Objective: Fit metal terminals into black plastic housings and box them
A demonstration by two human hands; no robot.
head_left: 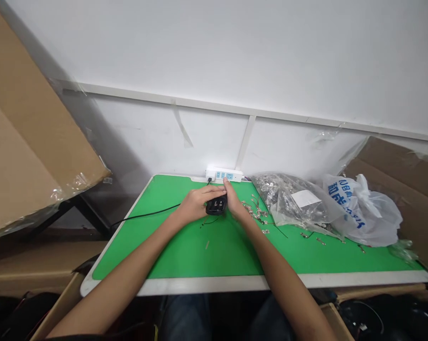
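Observation:
A glossy black plastic part with small openings sits between my two hands above the green tabletop. My left hand is closed on its left side, fingers reaching over the top. On the other side my right hand grips it, with the thumb pointing up toward the wall. The far part of the piece is hidden by my fingers. Below it a short thin dark wire lies on the table. Small metallic pieces with wires are scattered just right of my right hand.
A white power strip with a black plug lies against the wall. A black cable runs off the left edge. Clear bags of small parts and a tied white bag stand right. Cardboard boxes flank the table.

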